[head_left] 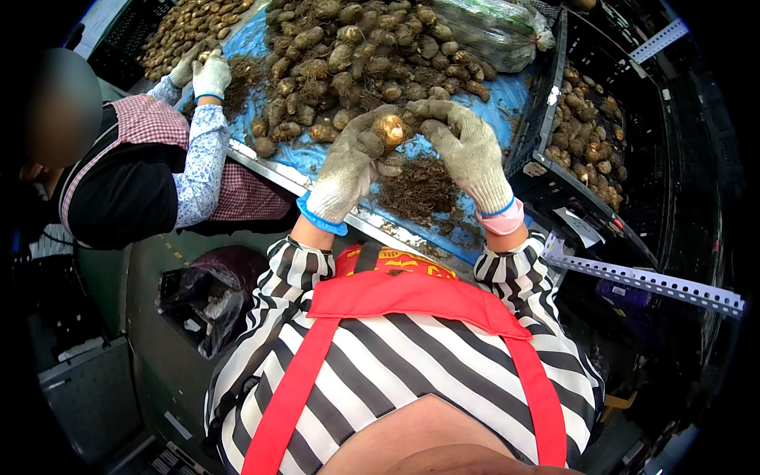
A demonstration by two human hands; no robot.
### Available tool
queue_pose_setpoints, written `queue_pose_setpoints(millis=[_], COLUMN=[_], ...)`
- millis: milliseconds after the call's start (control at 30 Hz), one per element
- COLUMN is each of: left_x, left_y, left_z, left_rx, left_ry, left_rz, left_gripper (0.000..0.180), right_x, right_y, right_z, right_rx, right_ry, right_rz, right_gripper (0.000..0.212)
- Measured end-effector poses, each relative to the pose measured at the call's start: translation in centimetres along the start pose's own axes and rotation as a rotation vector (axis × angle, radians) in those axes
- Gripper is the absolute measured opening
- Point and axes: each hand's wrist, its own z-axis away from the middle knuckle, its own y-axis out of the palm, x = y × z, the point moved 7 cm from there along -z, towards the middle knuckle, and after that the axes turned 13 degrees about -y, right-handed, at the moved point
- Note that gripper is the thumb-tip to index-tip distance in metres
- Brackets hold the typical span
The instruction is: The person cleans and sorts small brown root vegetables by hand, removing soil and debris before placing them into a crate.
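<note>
My left hand (348, 162), in a soiled white knit glove with a blue cuff, is closed around a small brown taro (391, 130). The taro's pale, orange-tinged end faces up. Close to its right side is my right hand (471, 154), gloved alike, with a pink cuff. Its fingers are curled in toward the thumb; whatever lies between the fingertips is too small to make out. Beneath both hands lies a heap of loose brown roots (419, 190) on a blue sheet (495, 103). Just beyond rises a big pile of hairy taros (340, 59).
A black crate (546, 103) holding taros (586, 142) stands at the right, near a perforated metal bar (649, 283). At the far right of the pile lies a plastic-wrapped bundle (491, 32). A co-worker's gloved hands (210, 75) work at the left. A bag-lined bin (206, 305) is on the floor.
</note>
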Motion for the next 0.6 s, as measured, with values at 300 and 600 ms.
queue_pose_setpoints(millis=[300,600], left_x=[-1.4,-3.1], left_y=[-0.9,-2.6], left_z=[0.3,0.0], left_rx=[-0.037,-0.004], left_ry=[0.015,-0.097], left_rz=[-0.072,-0.114], left_gripper=[0.067,0.055], right_x=[0.8,4.3], right_y=[2.6,2.8], right_z=[0.8,-1.6], right_rx=[-0.155,-0.080], right_ry=[-0.105,-0.214], right_rz=[0.379,0.290], right_gripper=[0.018,0.025])
